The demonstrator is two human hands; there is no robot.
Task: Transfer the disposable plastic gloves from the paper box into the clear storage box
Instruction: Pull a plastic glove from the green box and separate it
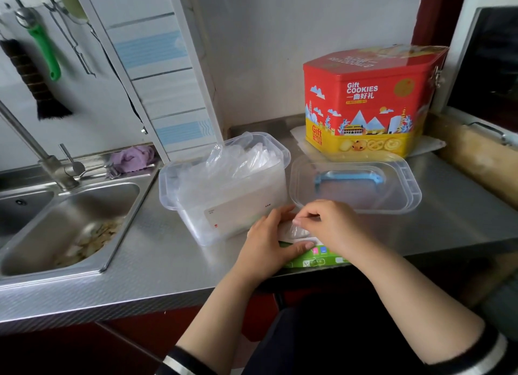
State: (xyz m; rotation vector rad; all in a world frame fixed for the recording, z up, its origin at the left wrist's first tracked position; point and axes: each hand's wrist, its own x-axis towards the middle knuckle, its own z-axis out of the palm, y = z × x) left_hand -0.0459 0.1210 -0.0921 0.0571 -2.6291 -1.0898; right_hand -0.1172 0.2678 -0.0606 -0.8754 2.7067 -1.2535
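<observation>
A steel counter [173, 265] fills the middle of the frame, with a sink [70, 223] set into it at the left edge; scraps lie in the basin. A red and yellow cookie tin [367, 100] stands at the upper right, against the wall. At the centre sits the clear storage box [224, 189], open, with crumpled disposable plastic gloves [241, 156] heaped inside and rising above its rim. Just right of it lies its clear lid [356, 184], upside down, a blue handle showing through. At the counter's near edge, below centre, is the green paper box [314, 258], mostly covered by both hands. The left hand [269, 240] rests on the box with its fingers straight and together, thumb along the box's near side. The right hand [328, 226] has its fingers curled, pinching a bunch of clear gloves [297, 230] at the box's opening. A purple cloth [131, 157] lies behind the sink, and utensils hang on the wall at the upper left.
</observation>
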